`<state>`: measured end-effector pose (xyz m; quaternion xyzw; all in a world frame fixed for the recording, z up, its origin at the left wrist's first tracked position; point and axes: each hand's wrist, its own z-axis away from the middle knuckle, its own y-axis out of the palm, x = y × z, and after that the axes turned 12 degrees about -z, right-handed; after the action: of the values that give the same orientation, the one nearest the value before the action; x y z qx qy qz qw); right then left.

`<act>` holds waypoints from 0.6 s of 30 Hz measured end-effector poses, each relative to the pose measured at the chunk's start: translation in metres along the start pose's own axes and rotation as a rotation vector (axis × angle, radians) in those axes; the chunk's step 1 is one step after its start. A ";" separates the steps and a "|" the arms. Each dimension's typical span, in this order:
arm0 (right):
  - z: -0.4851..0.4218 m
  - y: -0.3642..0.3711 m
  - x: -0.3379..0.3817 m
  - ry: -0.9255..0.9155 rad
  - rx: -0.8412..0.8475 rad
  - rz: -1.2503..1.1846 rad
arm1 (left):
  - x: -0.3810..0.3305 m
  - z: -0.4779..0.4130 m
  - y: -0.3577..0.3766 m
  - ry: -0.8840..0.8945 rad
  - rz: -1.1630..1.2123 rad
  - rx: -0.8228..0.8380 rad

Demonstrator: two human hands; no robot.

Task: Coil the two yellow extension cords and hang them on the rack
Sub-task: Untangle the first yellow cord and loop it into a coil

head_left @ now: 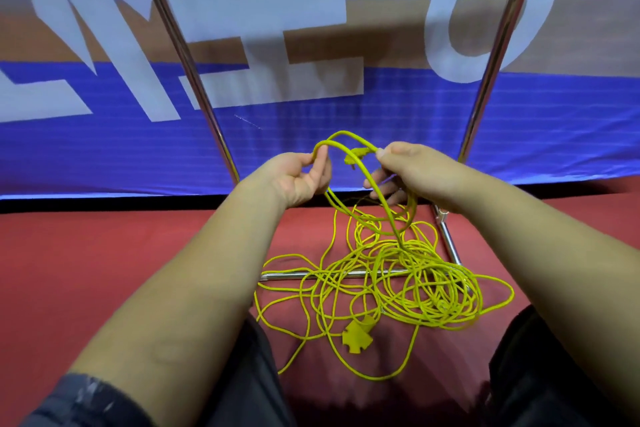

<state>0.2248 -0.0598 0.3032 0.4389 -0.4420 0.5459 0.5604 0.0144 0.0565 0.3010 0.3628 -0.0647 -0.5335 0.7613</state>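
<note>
A tangled heap of yellow extension cord (398, 284) lies on the red floor between my knees, with a yellow multi-outlet socket end (358, 333) at its near side. A loop of the cord (349, 140) rises from the heap and spans both hands. My left hand (301, 177) pinches the loop's left bend between thumb and fingers. My right hand (405, 166) grips the cord on the right, with a yellow plug (356, 156) hanging just left of its thumb. The chrome rack's two uprights (180, 52) lean away on either side, with base bars (332, 274) under the heap.
A blue banner (311, 135) with large white letters stands right behind the rack. Red carpet (104, 253) covers the floor. The rack's right base bar (448, 239) runs along the heap's right side. My dark trouser legs (540, 374) frame the bottom of the view.
</note>
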 end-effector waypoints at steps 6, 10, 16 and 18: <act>0.001 0.024 -0.005 0.028 0.088 -0.077 | -0.010 0.002 -0.009 0.029 0.128 -0.035; 0.001 0.031 -0.006 -0.053 0.030 -0.012 | 0.002 -0.005 -0.007 0.204 -0.216 -0.074; -0.001 0.029 -0.007 -0.083 -0.007 0.037 | 0.021 0.002 0.005 0.314 -0.751 -0.054; -0.001 0.028 -0.006 -0.077 0.004 0.029 | 0.024 0.000 0.004 0.357 -0.825 -0.060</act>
<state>0.1971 -0.0597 0.2975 0.4542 -0.4683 0.5375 0.5343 0.0274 0.0362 0.2966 0.4226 0.2332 -0.7231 0.4942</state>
